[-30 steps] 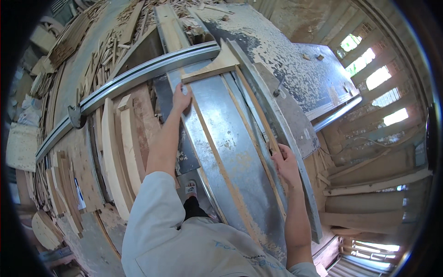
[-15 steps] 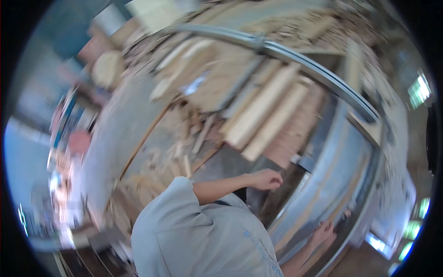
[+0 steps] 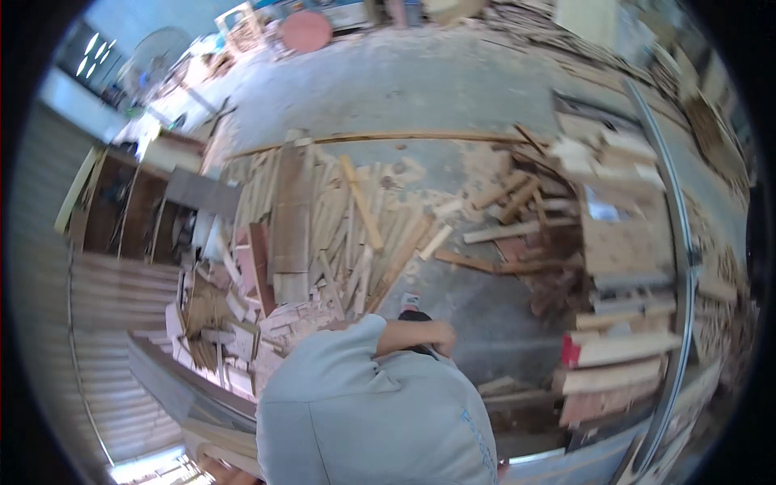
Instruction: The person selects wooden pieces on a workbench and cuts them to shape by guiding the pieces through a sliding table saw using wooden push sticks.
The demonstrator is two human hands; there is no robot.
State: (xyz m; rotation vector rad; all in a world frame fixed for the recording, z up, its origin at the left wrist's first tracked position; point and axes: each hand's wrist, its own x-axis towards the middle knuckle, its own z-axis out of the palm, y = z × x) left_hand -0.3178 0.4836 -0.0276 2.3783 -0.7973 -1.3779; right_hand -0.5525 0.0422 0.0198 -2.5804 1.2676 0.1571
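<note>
Wood offcuts (image 3: 339,234) cover the concrete floor (image 3: 485,89) of a workshop, seen from above a person in a grey shirt (image 3: 364,420). The person's left hand (image 3: 439,335) is drawn in just beside the chest, above a bare patch of floor and a shoe tip (image 3: 411,301). Its grip is curled, and the picture does not show whether it closes on anything. The right hand is out of view.

Most of the work seems yet to be done. The offcuts lie loose and unsorted just to the far left of the hand, with none visibly picked up. Cut boards (image 3: 618,352) sit stacked at the right, beside a curved metal rail (image 3: 685,267).

Most slats in the heap lie with their long axis running near to far, fanning slightly. One pale slat (image 3: 361,204) crosses them, slanting from far left to near right. A long thin strip (image 3: 388,137) lies left to right along the heap's far edge.
</note>
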